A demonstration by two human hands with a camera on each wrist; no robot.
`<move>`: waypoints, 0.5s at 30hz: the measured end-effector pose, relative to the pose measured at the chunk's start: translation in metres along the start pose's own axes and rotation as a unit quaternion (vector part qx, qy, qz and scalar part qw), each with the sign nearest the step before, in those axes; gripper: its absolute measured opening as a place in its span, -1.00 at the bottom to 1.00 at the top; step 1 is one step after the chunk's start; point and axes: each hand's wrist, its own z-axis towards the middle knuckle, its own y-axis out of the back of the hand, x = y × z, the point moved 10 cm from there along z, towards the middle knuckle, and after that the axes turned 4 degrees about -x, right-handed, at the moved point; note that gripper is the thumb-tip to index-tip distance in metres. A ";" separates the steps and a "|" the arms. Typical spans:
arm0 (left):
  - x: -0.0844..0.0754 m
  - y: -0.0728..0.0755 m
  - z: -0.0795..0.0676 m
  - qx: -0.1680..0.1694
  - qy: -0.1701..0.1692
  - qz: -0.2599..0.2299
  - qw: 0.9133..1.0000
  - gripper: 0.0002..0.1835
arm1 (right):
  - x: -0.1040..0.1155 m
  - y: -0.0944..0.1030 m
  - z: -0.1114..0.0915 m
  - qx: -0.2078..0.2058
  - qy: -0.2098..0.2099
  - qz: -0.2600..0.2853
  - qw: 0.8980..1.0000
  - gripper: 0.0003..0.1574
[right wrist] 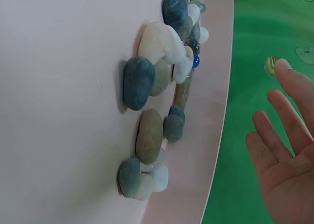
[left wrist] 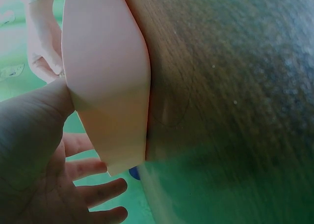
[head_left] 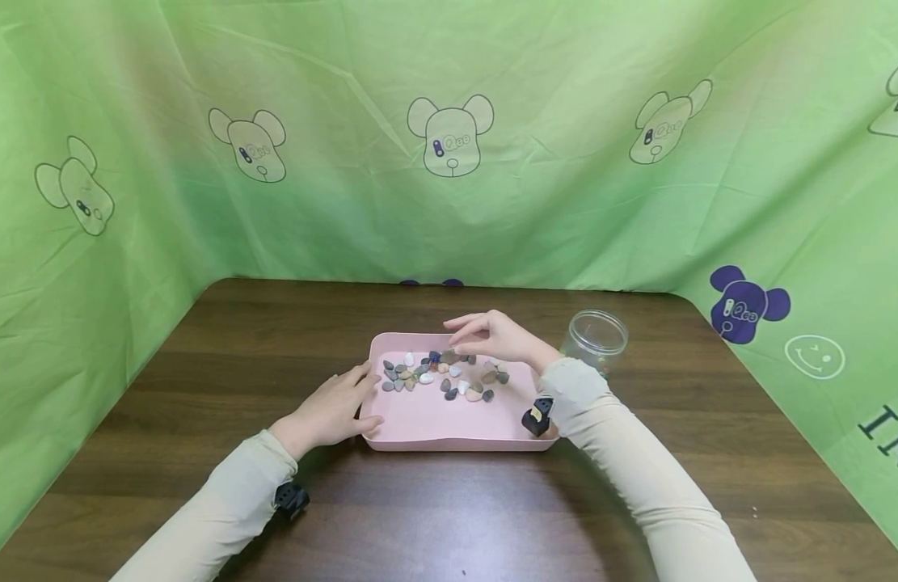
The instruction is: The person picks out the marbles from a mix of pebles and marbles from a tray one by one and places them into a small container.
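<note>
Head view: the left hand [head_left: 330,406], fingers apart, rests at the left rim of the pink tray [head_left: 434,424], a light touch that should steady it; the right hand [head_left: 498,338] hangs above the tray's far part, the clear jar [head_left: 587,349] beside the tray's far right corner. Left wrist view: the tray's wall looks smooth, curved. Right wrist view: the right hand pinches a marble [right wrist: 270,66], seen past the tray's rim; squeeze softly (glassy, likely slippery). Inside the tray lie matte, oval pebbles [right wrist: 139,83]

Smooth plastic tray [head_left: 434,423]; matt stones [right wrist: 139,83]; glossy marble [right wrist: 269,66]; wood-grain table [head_left: 434,509].
</note>
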 end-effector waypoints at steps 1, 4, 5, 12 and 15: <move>0.000 0.000 0.000 0.001 0.001 -0.001 1.000 -0.32 | 0.000 0.001 0.000 -0.001 0.000 -0.002 1.000 -0.74; 0.000 0.000 0.000 0.003 0.003 -0.001 1.000 -0.32 | 0.000 0.003 -0.002 -0.002 -0.004 0.002 1.000 -0.74; 0.000 0.000 0.000 0.004 0.004 -0.002 1.000 -0.32 | 0.001 0.004 -0.003 -0.004 -0.005 0.001 1.000 -0.74; -0.001 0.000 -0.001 0.003 0.002 -0.002 1.000 -0.32 | 0.003 0.012 -0.007 -0.012 -0.007 0.001 1.000 -0.74; -0.001 0.001 -0.001 0.002 0.001 -0.002 1.000 -0.32 | 0.001 0.014 -0.008 -0.014 -0.007 -0.002 1.000 -0.73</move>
